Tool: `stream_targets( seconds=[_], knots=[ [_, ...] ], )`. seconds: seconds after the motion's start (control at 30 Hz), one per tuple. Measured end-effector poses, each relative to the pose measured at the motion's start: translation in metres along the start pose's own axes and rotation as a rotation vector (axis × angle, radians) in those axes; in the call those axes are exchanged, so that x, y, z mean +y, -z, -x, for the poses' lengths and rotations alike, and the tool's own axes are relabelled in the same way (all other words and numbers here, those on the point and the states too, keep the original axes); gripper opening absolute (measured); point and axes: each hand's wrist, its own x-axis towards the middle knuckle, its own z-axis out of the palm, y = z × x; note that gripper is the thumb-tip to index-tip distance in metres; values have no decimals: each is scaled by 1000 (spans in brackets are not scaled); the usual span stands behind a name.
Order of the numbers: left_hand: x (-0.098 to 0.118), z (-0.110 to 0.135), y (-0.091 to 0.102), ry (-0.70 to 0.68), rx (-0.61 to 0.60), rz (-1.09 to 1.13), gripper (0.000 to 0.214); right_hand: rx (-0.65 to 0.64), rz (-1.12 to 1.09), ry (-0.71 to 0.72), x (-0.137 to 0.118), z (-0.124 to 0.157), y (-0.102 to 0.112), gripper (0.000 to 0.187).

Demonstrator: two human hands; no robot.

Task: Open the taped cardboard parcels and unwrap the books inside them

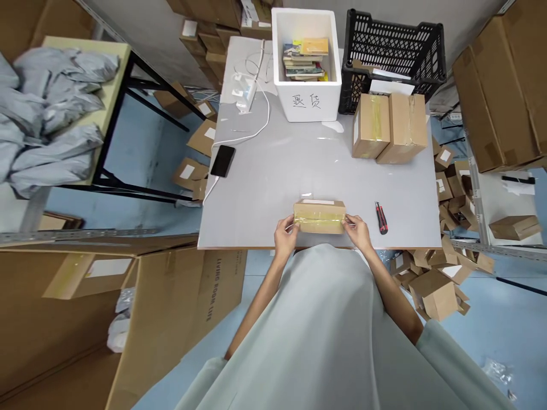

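Note:
A small taped cardboard box [319,222] lies at the near edge of the table, a strip of yellowish tape running along its front and part of a white label on top. My left hand [285,234] grips its left end with fingers closed. On the opposite end, my right hand [357,230] pinches the corner between thumb and fingers. To the right of the box, apart from both hands, rests a red and black utility knife [382,218].
At the table's [273,188] back stand a white bin [306,102] of books, a black crate [395,34] and two taped boxes [401,128]. A phone [223,161] on a cable lies left, near a power strip [244,94]. A large open carton [171,319] adjoins the near left.

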Motion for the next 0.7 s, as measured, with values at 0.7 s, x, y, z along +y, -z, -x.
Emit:
stream_targets(
  seconds=[0.7],
  knots=[
    [-18,-13,-6,123,-94,2,41,291,452,-219,80,-30,70,49]
  ],
)
